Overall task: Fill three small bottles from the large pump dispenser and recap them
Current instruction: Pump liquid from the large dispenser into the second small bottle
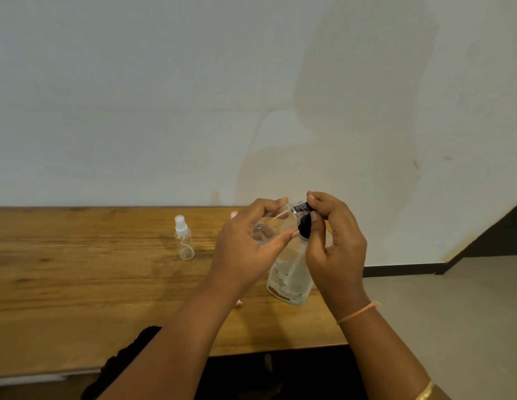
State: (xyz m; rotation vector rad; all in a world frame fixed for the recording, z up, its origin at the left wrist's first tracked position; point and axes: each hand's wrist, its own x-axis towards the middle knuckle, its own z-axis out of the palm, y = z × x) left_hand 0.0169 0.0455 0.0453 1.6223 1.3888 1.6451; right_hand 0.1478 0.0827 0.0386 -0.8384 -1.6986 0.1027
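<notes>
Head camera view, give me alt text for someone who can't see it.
A person's left hand holds a small clear bottle tilted above a wooden table, while the right hand pinches the black cap at its neck. The large pump dispenser stands beneath the hands, and a white-capped spray bottle stands upright to the left.

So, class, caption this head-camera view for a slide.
Left hand holds small clear plastic bottle at large clear dispenser's black pump, gripped by right hand.

- Leaving bare wooden table [78, 284] open left of the small spray bottle [184, 239].
- Blocking the right end with the large pump dispenser [290, 281].
</notes>
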